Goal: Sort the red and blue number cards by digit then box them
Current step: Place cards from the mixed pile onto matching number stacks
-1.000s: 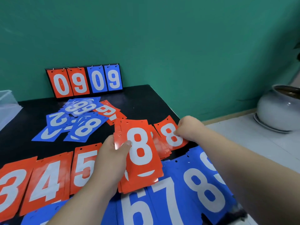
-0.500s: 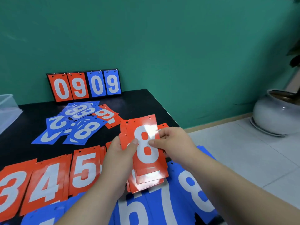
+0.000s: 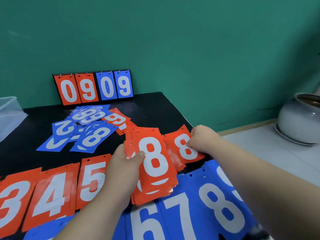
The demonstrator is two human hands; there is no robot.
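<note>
On a black table [image 3: 155, 108], number cards are laid out by digit: red piles [image 3: 52, 193] showing 3, 4 and 5 at the left, blue piles [image 3: 190, 213] showing 6, 7 and 8 along the near edge. A stack of red cards [image 3: 154, 161], an 8 on top, is gripped by the left hand [image 3: 121, 168], with the thumb pressed across its face. Just to its right, a single red 8 card [image 3: 185, 148] is pinched at its edge by the curled fingers of the right hand [image 3: 202, 139], low over other red cards. The red eights appear to be being gathered. The step would be done best with edges squared and the card kept clear of the blue row. A heap of unsorted cards [image 3: 90, 130] lies farther back, and a clear plastic box [image 3: 8, 115] is seen at the far left.
</note>
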